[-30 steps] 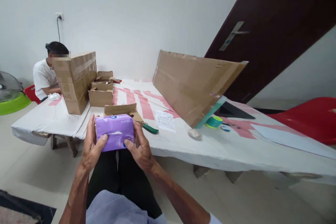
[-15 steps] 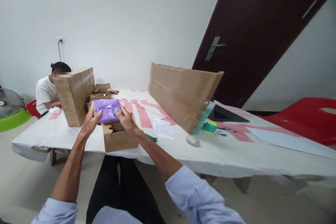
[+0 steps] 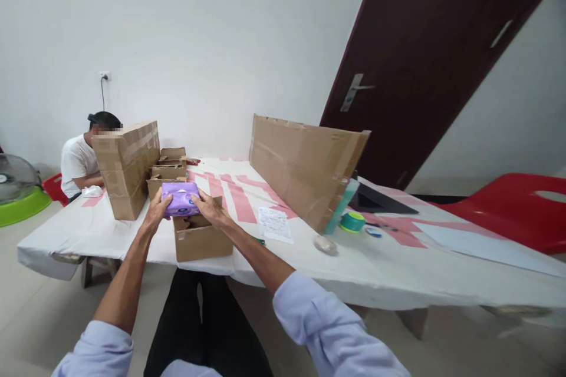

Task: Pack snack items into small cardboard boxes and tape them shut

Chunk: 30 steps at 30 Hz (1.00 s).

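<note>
Between my two hands is a soft purple plastic-wrapped packet [image 3: 180,199], its printed face tilted up toward me. My left hand [image 3: 157,210] grips its left edge, thumb on top. The right edge is pinched by my right hand [image 3: 209,207], also with the thumb over the top. Just below and partly behind the packet stands an open cardboard box [image 3: 203,242] at the table's near edge. What lies inside that box is mostly hidden.
Tall cardboard panels stand at left [image 3: 126,179] and right [image 3: 305,168] on the white-covered table [image 3: 380,277]. Small open boxes [image 3: 170,172] are farther back. A handwritten sheet [image 3: 275,224], a tape roll [image 3: 352,222] and a stone-like lump [image 3: 325,245] lie rightward. A person [image 3: 79,159] sits behind the left panel.
Both hands have lowered the purple packet slightly, and its face is now tilted differently. The whole view has shifted a little. The grip stays on both sides.
</note>
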Tool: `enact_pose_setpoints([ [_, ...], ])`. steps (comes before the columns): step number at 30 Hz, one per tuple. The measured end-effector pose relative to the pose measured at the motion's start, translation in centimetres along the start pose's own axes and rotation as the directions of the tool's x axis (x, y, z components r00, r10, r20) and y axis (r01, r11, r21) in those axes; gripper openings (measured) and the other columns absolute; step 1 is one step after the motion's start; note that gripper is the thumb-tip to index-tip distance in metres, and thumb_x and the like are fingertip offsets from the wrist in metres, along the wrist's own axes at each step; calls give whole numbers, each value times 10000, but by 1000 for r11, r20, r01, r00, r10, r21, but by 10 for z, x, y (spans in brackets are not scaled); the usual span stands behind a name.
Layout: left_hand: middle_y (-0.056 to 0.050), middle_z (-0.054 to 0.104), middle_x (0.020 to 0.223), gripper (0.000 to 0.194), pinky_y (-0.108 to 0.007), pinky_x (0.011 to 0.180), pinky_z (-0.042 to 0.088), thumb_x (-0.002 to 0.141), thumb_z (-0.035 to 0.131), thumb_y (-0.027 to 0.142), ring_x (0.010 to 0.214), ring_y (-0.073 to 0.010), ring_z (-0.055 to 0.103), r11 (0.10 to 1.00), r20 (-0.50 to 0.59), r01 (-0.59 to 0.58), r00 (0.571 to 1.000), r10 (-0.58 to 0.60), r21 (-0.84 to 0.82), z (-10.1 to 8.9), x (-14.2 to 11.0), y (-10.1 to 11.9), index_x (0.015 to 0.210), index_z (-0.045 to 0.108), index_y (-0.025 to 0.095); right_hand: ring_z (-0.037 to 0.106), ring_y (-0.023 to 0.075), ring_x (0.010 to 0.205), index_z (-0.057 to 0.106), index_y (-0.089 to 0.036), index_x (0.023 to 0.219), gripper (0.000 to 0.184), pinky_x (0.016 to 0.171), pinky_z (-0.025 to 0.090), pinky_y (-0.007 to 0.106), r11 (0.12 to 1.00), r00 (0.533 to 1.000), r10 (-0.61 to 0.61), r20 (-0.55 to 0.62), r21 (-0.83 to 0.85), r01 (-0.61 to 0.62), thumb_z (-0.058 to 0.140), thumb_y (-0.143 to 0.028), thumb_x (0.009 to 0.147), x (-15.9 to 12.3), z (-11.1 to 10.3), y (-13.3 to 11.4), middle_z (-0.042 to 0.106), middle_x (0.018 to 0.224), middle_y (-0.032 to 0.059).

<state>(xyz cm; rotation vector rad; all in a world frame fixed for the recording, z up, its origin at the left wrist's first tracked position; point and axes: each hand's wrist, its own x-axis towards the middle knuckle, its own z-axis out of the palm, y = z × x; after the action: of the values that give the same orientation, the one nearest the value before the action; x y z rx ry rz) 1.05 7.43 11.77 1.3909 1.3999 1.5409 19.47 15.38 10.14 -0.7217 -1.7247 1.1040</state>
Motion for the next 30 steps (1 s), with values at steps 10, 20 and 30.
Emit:
enact_pose_setpoints([
  [10,-76,507,1651,772,-432,1309,310,976,603,643,1578,-324,376,813,-99,-559,811,577,162,2,-3,117,1613,468,228,433,274,1550,365,-240,1680,840,1279,389,441,858,856,-504,-114,45,511,549,-677,986,-7,-22,-110,500,1652,59],
  [20,-19,361,1746,791,-412,1371,146,997,479,759,1642,-290,263,689,-96,-698,686,722,194,11,-44,159,1640,418,301,382,351,1576,251,-305,1713,909,1261,410,559,795,782,-606,-142,-72,603,615,-682,970,-47,-39,-148,381,1724,77],
  [30,-54,376,1736,821,-475,1360,170,977,626,653,1624,-338,293,784,-83,-603,782,617,150,17,-49,129,1663,361,287,483,320,1508,298,-309,1700,823,1206,490,497,833,828,-552,-103,-17,553,647,-524,987,-54,-37,-107,431,1696,75],
])
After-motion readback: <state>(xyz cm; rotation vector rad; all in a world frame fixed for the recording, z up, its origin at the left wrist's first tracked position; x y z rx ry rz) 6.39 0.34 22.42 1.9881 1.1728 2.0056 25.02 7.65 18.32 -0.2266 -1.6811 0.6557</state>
